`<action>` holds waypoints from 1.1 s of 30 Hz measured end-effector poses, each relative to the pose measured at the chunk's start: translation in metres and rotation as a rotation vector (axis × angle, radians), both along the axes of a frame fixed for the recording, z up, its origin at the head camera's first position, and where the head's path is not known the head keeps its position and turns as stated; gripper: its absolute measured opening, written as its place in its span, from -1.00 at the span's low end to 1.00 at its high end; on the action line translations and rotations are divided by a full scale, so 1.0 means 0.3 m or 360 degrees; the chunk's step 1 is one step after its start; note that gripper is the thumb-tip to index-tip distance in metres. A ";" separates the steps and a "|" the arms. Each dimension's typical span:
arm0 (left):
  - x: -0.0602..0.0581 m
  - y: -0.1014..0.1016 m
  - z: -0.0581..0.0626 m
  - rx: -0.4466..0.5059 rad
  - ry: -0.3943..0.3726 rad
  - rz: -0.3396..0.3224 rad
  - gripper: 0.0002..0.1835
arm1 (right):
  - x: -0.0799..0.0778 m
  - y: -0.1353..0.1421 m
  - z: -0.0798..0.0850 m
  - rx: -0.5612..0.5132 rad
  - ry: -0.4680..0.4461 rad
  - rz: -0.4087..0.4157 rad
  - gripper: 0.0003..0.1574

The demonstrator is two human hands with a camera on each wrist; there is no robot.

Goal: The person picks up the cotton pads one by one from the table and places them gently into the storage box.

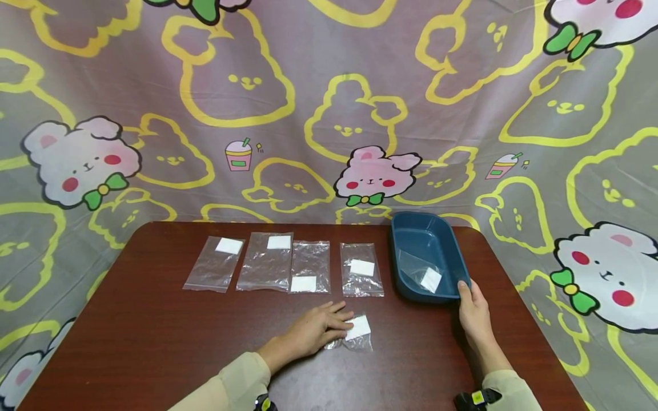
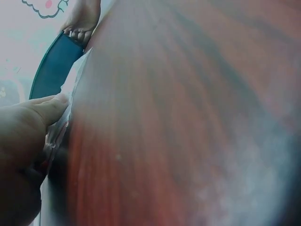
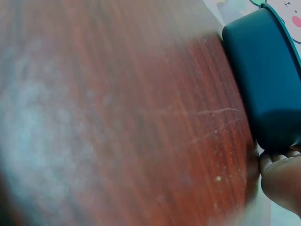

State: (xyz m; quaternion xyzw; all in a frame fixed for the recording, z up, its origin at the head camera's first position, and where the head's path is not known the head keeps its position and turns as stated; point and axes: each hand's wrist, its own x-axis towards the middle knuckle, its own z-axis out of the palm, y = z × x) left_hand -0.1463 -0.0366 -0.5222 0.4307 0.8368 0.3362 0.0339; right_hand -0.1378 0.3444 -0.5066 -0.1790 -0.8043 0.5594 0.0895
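Left hand, one: fingers extended and relaxed, resting on the near bag, not curled round it. Right hand, one: thumb over the rim, fingers outside, gripping the blue tray by its near right corner.
Position: the near bag lay on the table under my left fingertips, well apart from my right hand; the tray stood beyond it to the right, its long axis running away from me, far end leaning left. The near bag's own long axis I could not tell, my hand covering part.
Clear bags, six: the near bag; the tray bag, inside the tray; and, rowed left of the tray, the first bag, second bag, third bag and fourth bag.
White labels, six, one per bag. Tray, one.
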 end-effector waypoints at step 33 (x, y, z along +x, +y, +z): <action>-0.004 0.005 0.007 0.0134 0.0088 0.0018 -0.76 | 0.002 -0.003 0.005 0.0012 0.0024 -0.0016 -0.24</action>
